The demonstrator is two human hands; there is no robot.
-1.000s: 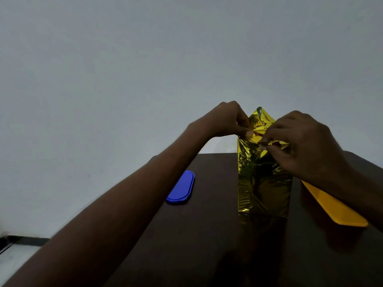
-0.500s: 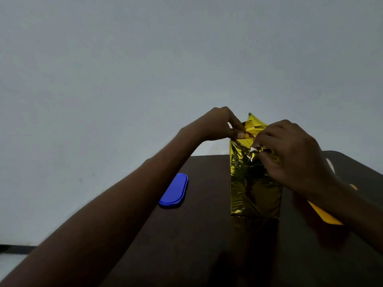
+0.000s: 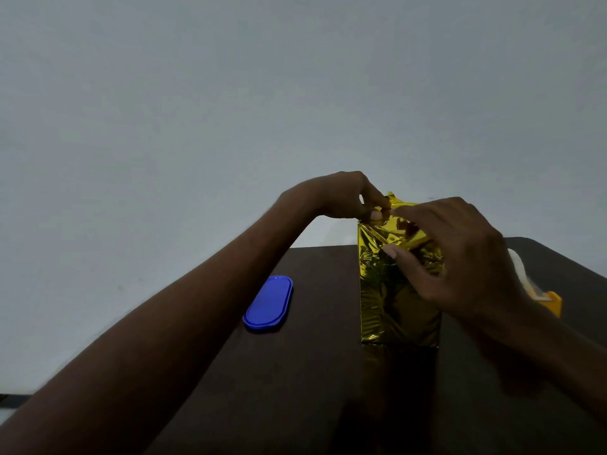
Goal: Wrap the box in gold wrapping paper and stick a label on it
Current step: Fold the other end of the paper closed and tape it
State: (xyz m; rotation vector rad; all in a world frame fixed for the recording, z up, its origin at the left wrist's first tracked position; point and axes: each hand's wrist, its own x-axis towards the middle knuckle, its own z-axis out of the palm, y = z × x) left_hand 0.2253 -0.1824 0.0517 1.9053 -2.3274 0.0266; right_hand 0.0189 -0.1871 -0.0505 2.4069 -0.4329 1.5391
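A blue lid [image 3: 268, 303] lies flat at the left of the dark worktop [image 3: 312, 372]. The left hand [image 3: 341, 197] pinches the gold paper [image 3: 399, 210] at the box's top. The box [image 3: 391, 300] stands upright mid-worktop, wrapped. The right hand [image 3: 456, 254] curls onto its top fold, thumb pressing the front. A yellow thing [image 3: 550, 302] lies behind the wrist

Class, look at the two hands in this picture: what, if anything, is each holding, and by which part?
Both hold the gold wrapping paper at the standing box's top end: the left hand pinches its upper left corner; the right hand grips the folded flap.
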